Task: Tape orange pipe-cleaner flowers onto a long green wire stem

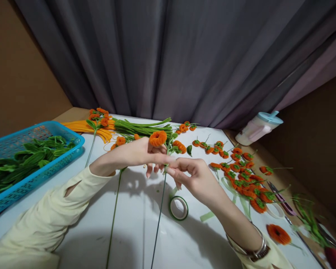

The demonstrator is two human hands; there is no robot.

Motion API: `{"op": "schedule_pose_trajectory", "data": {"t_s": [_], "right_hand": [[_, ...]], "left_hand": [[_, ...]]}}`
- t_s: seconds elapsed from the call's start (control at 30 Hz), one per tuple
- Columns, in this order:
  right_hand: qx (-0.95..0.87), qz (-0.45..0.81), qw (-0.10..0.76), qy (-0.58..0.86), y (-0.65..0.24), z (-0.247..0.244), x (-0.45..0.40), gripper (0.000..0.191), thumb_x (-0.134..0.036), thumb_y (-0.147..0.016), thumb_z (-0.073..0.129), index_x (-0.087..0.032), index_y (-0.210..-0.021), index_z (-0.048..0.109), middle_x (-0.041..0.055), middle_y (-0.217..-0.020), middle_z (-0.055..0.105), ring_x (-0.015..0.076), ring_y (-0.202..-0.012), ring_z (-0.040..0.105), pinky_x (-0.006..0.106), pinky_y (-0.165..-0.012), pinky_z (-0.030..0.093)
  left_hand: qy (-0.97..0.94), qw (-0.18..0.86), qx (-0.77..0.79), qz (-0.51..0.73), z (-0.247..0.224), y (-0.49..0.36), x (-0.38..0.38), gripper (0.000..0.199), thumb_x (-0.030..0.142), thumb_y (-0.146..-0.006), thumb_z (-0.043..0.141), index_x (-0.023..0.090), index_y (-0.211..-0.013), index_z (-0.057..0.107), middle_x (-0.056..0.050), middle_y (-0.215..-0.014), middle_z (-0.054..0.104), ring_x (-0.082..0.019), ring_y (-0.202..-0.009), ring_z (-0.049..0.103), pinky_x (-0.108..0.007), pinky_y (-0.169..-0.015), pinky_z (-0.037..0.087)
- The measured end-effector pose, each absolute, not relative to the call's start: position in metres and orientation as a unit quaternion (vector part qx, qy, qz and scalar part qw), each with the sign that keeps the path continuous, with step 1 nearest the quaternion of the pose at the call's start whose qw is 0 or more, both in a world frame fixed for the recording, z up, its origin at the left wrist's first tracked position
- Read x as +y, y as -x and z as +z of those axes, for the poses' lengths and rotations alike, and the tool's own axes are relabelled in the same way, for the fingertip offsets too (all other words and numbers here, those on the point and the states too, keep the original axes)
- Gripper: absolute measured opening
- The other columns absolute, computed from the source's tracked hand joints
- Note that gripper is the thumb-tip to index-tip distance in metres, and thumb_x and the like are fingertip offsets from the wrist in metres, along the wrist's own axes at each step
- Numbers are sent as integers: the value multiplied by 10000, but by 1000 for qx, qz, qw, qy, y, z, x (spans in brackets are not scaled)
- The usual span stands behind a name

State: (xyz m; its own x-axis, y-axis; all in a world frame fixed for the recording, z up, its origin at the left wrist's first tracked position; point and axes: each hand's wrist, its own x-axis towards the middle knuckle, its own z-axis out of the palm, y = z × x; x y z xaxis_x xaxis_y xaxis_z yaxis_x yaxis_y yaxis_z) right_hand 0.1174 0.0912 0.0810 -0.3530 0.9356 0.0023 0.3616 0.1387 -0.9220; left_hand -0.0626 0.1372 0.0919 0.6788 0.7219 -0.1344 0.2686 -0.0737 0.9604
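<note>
Holding a dark stem (161,198) between left hand (145,152) and right hand (194,175)

Left hand is curled round the upper stem, directly below an orange bloom (158,138); right hand pinches the stem between thumb and forefinger, close against the left thumb; whether anything else is caught in that pinch cannot be told. Stem descends from both hands toward the person, over the white tabletop (131,228); a second orange bloom (179,147) shows just beyond the right hand, its attachment partly hidden.

Just below the right hand lies a roll of green-edged tape (171,214); a green stalk (114,213) runs below the left hand. Left of the left hand stands a blue basket (39,183) holding green leaves (33,157); beyond the hands lie green strips (141,128) and, farther left, orange strips (81,127). Right of the right hand, many orange flowers (238,175) are spread in a loose cluster; scissors (285,203) lie past them; a single flower (278,234) lies apart, near the right wrist. Well beyond the right hand stands a tumbler (252,130) with a light blue lid; a grey curtain (145,56) hangs behind everything.
</note>
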Motion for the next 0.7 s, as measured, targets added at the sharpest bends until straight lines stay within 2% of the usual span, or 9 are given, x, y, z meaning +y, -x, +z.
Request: {"op": "schedule_pose_trajectory", "data": {"t_s": [0.1, 0.2, 0.27, 0.4, 0.57, 0.7], "right_hand": [[-682, 456, 318, 475, -118, 79, 91, 187, -225, -787, 558, -164, -613, 595, -34, -468, 490, 105, -481, 426, 239, -505, 368], [-678, 463, 321, 472, -120, 78, 91, 183, -229, -781, 561, -163, -614, 595, -39, -461, 485, 104, -471, 427, 242, -507, 368], [-674, 471, 322, 469, -121, 78, 92, 181, -236, -786, 561, -161, -625, 598, -40, -469, 485, 103, -472, 429, 242, -508, 370], [-670, 482, 322, 464, -121, 79, 92, 168, -202, -799, 542, -153, -648, 595, -41, -496, 491, 97, -481, 434, 237, -518, 375], [-679, 475, 326, 454, -119, 77, 94, 199, -187, -802, 532, -162, -612, 586, -46, -481, 466, 96, -488, 411, 228, -507, 372], [-679, 471, 328, 458, -118, 77, 94, 187, -205, -797, 544, -155, -628, 604, -36, -485, 483, 99, -490, 414, 227, -498, 372]], "left_hand": [[-713, 586, 343, 178, 86, 66, 136, 231, 313, -669, 714, 173, -801, 587, 29, -662, 575, -111, -544, 550, -199, -466, 446], [-696, 585, 362, 204, 85, 66, 133, 258, 331, -692, 698, 188, -869, 577, 45, -650, 566, -102, -531, 523, -197, -459, 435], [-685, 578, 379, 230, 88, 62, 130, 219, 386, -759, 625, 177, -804, 576, 44, -605, 546, -97, -499, 498, -197, -442, 418], [-690, 526, 421, 265, 92, 51, 125, 349, 446, -804, 543, 161, -606, 507, 47, -504, 470, -75, -423, 410, -191, -405, 332], [-708, 477, 455, 253, 86, 43, 121, 303, 383, -765, 585, 169, -581, 474, 69, -419, 389, -80, -424, 371, -206, -446, 307], [-688, 472, 481, 269, 85, 41, 119, 283, 346, -784, 557, 170, -582, 466, 54, -422, 454, -78, -397, 404, -205, -431, 316]]}}
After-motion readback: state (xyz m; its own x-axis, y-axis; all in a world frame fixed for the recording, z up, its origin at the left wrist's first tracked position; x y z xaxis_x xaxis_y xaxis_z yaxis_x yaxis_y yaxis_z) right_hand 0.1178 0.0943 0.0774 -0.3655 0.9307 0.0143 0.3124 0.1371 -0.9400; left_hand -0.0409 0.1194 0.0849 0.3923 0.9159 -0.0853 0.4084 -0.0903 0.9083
